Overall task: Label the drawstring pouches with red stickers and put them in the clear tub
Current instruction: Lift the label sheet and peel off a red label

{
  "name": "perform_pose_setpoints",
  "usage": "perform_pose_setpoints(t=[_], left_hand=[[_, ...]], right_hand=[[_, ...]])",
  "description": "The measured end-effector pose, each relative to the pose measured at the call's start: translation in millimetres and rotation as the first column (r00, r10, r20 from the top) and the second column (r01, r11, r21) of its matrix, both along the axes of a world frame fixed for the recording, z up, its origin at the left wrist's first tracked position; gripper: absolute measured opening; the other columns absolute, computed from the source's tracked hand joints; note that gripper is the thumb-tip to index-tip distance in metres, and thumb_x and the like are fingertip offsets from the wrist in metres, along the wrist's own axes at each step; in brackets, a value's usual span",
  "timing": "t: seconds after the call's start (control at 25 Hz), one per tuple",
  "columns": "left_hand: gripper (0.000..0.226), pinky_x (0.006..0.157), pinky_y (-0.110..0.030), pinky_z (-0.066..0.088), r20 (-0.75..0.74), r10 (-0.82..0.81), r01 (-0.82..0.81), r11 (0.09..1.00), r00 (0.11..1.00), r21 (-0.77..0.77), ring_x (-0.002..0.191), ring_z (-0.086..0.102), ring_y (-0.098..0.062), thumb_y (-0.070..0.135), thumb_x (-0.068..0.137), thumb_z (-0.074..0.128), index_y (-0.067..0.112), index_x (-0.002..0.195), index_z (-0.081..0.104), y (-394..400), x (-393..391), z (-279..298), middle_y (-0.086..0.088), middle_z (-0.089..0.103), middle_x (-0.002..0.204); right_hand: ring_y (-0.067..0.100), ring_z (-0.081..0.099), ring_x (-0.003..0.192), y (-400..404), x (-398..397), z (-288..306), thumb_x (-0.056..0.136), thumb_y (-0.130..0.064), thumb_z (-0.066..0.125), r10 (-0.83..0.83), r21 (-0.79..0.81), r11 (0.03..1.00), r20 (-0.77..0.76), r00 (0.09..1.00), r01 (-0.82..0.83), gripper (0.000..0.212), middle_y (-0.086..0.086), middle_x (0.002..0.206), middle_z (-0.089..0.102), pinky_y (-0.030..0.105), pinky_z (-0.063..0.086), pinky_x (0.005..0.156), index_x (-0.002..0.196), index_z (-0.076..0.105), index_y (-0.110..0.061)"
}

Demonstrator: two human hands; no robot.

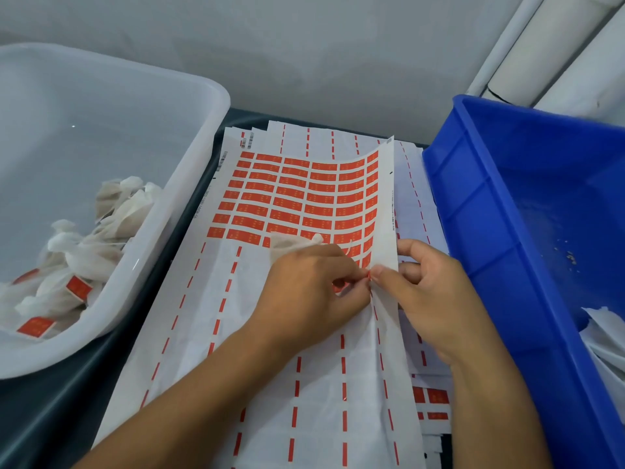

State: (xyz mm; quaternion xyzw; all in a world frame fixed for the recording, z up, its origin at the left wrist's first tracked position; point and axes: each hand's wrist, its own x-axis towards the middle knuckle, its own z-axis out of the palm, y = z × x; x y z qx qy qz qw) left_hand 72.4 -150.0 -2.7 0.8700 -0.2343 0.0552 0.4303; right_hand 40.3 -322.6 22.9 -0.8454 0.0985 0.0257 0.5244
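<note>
Nearest to me, both forearms reach in over the sticker sheet (pixel 297 211), which lies on the dark bench (pixel 50 411) on top of other sheets. Its near half is stripped down to white backing with red dashed lines; its far half carries rows of red stickers (pixel 291 192).

My left hand (pixel 304 292) has its fingertips pinched at the sheet's right edge, apparently on a red sticker being lifted, though the sticker itself is mostly hidden. A white drawstring pouch (pixel 287 245) pokes out from under the same hand; I cannot tell whether it is gripped or only trapped beneath the knuckles. My right hand (pixel 436 292) pinches the curled right margin of the sheet between thumb and fingers, bending it up.

Handling judgement: the stickers look thin, limp and tacky, best taken by one corner with the backing bent away. The pouches look light, soft and crumpled, with no stiffness; hold one flat by the body, not the string, when pressing a label on.

Further left, the clear tub (pixel 189 137) holds a pile of labelled pouches (pixel 67 272) in its near corner, several showing red labels. On the right stands a blue bin (pixel 480 204) with white material, possibly unlabelled pouches, at its near edge. Beyond is a grey wall (pixel 304 45).
</note>
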Motion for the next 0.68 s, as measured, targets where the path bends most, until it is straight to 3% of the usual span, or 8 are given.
perform_pose_setpoints(t=[0.08, 0.16, 0.32, 0.52, 0.68], left_hand=[[0.028, 0.07, -0.013, 0.052, -0.01, 0.017, -0.017, 1.0, 1.0, -0.006, 0.071, 0.062, -0.001, 0.048, 0.088, 0.061, 0.027, 0.092, 0.08, -0.7, 0.4, -0.8, 0.018, 0.07, 0.083], [0.026, 0.072, -0.012, 0.053, -0.025, 0.036, -0.036, 0.999, 0.999, -0.001, 0.072, 0.062, -0.001, 0.048, 0.089, 0.061, 0.029, 0.091, 0.078, -0.1, 1.9, -1.8, 0.022, 0.066, 0.082], [0.018, 0.072, -0.008, 0.048, -0.02, 0.062, -0.062, 0.998, 0.998, 0.007, 0.074, 0.061, 0.003, 0.042, 0.093, 0.064, 0.031, 0.099, 0.077, 2.6, 2.4, -1.5, 0.026, 0.06, 0.086], [0.039, 0.072, -0.011, 0.052, -0.015, 0.043, -0.043, 0.999, 0.999, 0.004, 0.08, 0.062, 0.004, 0.062, 0.088, 0.055, 0.038, 0.112, 0.074, 2.9, -3.8, 0.2, 0.031, 0.059, 0.097], [0.058, 0.08, -0.019, 0.055, -0.037, 0.006, -0.003, 0.997, 0.999, 0.071, 0.084, 0.06, -0.001, 0.073, 0.084, 0.051, 0.038, 0.126, 0.07, 0.1, -5.6, -2.4, 0.021, 0.067, 0.115]], right_hand=[[-0.005, 0.072, 0.085, 0.2, -0.5, 0.7, 0.08, -0.056, 0.065, -0.007, -0.006, 1.0, 0.007, 1.0, 0.007, 0.03, -0.033, 0.096, 0.072, 0.015, 0.057, 0.064, 0.106, 0.058, -0.045], [-0.001, 0.074, 0.084, 0.3, 0.6, -1.1, 0.086, -0.05, 0.068, -0.031, 0.002, 1.0, 0.009, 0.999, 0.031, 0.025, -0.03, 0.097, 0.073, 0.023, 0.061, 0.067, 0.108, 0.059, -0.043], [0.004, 0.076, 0.081, -0.1, 1.8, -0.5, 0.091, -0.044, 0.068, -0.087, 0.064, 0.994, 0.009, 0.996, 0.086, 0.021, -0.027, 0.097, 0.074, 0.028, 0.063, 0.064, 0.11, 0.06, -0.041], [0.006, 0.076, 0.085, -2.6, -0.9, 2.6, 0.096, -0.041, 0.064, -0.061, 0.145, 0.987, -0.067, 0.996, 0.071, 0.018, -0.025, 0.1, 0.074, 0.027, 0.063, 0.065, 0.113, 0.06, -0.042], [0.006, 0.075, 0.091, -2.2, -2.7, 1.3, 0.096, -0.037, 0.066, -0.065, 0.109, 0.992, -0.057, 0.996, 0.071, 0.026, -0.021, 0.108, 0.075, 0.037, 0.064, 0.076, 0.121, 0.06, -0.04]])
